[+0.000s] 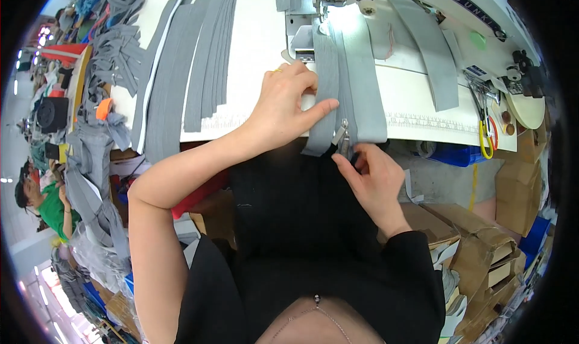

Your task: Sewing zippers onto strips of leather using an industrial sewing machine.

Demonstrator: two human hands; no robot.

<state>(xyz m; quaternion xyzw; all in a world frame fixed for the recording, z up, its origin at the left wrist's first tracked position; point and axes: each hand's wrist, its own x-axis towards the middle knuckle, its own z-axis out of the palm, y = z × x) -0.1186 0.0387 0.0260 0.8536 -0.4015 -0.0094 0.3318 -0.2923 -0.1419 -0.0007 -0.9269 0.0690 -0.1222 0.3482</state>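
Observation:
A grey fabric strip point(326, 69) runs from beneath the sewing machine's needle area point(322, 19) to the table's front edge. Beside it lies a narrow zipper point(344, 96), with metal sliders point(342, 133) near its close end. A wider, lighter grey strip point(367, 84) is on its right. My left hand point(289, 102) rests at the strip's left edge, just below the needle plate, its fingers bent and its thumb stretched apart over the fabric. At the table edge, my right hand point(377, 181) has its thumb and bent fingers closed about the zipper's end; the fingertips are partly hidden.
Several grey strips point(208, 54) lie on the left of the white table. Yellow-handled scissors point(485, 133) and other tools hang at its right edge. Cardboard boxes point(476, 241) stand below right. A person in green point(53, 208) sits far left, past heaped grey fabric point(114, 60).

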